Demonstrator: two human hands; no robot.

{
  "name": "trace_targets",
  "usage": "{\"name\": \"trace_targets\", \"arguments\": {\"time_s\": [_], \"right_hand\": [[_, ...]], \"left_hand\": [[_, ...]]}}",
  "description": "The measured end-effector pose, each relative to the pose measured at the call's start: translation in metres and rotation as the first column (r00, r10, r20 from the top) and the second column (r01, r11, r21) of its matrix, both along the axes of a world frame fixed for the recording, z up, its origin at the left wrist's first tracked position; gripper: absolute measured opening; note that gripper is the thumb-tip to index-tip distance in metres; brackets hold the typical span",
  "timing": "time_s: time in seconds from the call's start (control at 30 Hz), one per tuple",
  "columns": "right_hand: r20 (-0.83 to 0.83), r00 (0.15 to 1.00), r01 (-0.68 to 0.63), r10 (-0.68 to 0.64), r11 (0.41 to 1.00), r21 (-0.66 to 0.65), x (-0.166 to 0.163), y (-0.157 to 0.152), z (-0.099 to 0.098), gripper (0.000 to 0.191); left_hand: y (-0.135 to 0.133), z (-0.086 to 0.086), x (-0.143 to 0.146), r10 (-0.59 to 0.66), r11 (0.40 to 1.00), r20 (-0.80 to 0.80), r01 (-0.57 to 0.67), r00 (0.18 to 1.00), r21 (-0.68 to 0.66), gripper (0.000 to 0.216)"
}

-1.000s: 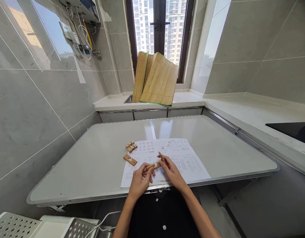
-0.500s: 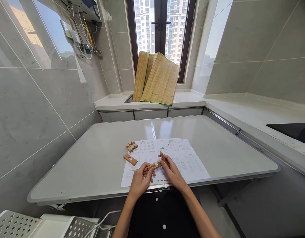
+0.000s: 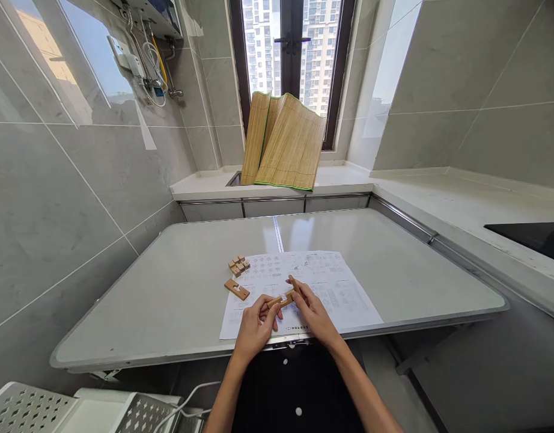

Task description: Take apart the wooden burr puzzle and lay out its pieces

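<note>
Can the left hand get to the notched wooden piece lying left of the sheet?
Probably yes: the notched wooden piece lies in the open beside the left hand, nothing between them. But that hand already holds the wooden pieces.

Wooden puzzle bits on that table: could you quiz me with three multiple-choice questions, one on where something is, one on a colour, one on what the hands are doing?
1. Where does the loose notched wooden piece lie?
A. left of the printed sheet
B. on the windowsill
C. on the black hob

2. What colour edges the bamboo mat?
A. red
B. green
C. blue

3. What are the left hand and right hand doing?
A. resting flat
B. holding joined wooden pieces between them
C. folding the sheet

Answers: 1 A, it sits on bare table beside the paper. 2 B, green trim shows along the bottom. 3 B, fingertips of both grip them.
</note>
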State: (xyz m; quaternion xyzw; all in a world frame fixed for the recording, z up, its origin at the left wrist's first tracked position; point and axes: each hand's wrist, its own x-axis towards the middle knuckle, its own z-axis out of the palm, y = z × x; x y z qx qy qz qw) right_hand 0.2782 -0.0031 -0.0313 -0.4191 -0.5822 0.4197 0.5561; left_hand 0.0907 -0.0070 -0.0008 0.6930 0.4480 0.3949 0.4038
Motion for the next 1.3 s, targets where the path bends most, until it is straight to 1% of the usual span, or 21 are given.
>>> {"name": "trace_targets", "arguments": {"time_s": [0.2, 0.3, 0.47, 0.57, 0.8, 0.93, 1.07, 1.17, 1.3], "right_hand": [[-0.018, 1.0, 0.004, -0.005, 1.0, -0.024, 0.0, -0.001, 0.001, 0.042], [-0.078, 0.997, 0.007, -0.011, 0.999, -0.05, 0.0, -0.001, 0.001, 0.042], [-0.236, 0.958, 0.147, -0.164, 0.985, -0.088, 0.005, 0.004, -0.006, 0.042], [-0.275, 0.939, 0.188, -0.207, 0.978, -0.092, 0.007, 0.007, -0.01, 0.041], [-0.249, 0.957, 0.124, -0.151, 0.985, -0.119, 0.002, 0.005, -0.001, 0.048], [-0.246, 0.96, 0.104, -0.136, 0.985, -0.139, 0.001, 0.002, 0.004, 0.049], [-0.209, 0.975, 0.054, -0.081, 0.99, -0.13, 0.001, 0.0, 0.006, 0.051], [-0.174, 0.982, 0.06, -0.079, 0.992, -0.115, 0.0, 0.0, 0.005, 0.049], [-0.109, 0.989, 0.088, -0.097, 0.992, -0.09, 0.0, 0.003, 0.001, 0.047]], "left_hand": [[0.001, -0.001, 0.001, 0.0, 1.0, 0.004, 0.0, 1.0, 0.01, 0.027], [0.001, -0.001, 0.002, 0.002, 1.0, 0.0, -0.002, 1.0, 0.014, 0.027], [0.0, 0.0, -0.004, 0.025, 0.999, 0.002, -0.025, 1.0, 0.023, 0.03], [-0.001, 0.0, -0.008, 0.048, 0.998, 0.015, -0.049, 0.999, 0.031, 0.031], [-0.001, -0.001, -0.005, 0.111, 0.993, 0.035, -0.112, 0.993, 0.042, 0.033], [-0.001, -0.003, -0.003, 0.166, 0.985, 0.014, -0.166, 0.986, 0.037, 0.035], [-0.003, -0.002, -0.002, 0.192, 0.981, -0.009, -0.191, 0.981, 0.03, 0.036], [-0.004, 0.0, -0.002, 0.209, 0.977, -0.02, -0.209, 0.978, 0.03, 0.037], [-0.003, -0.001, 0.0, 0.29, 0.957, -0.046, -0.288, 0.956, 0.045, 0.038]]}}
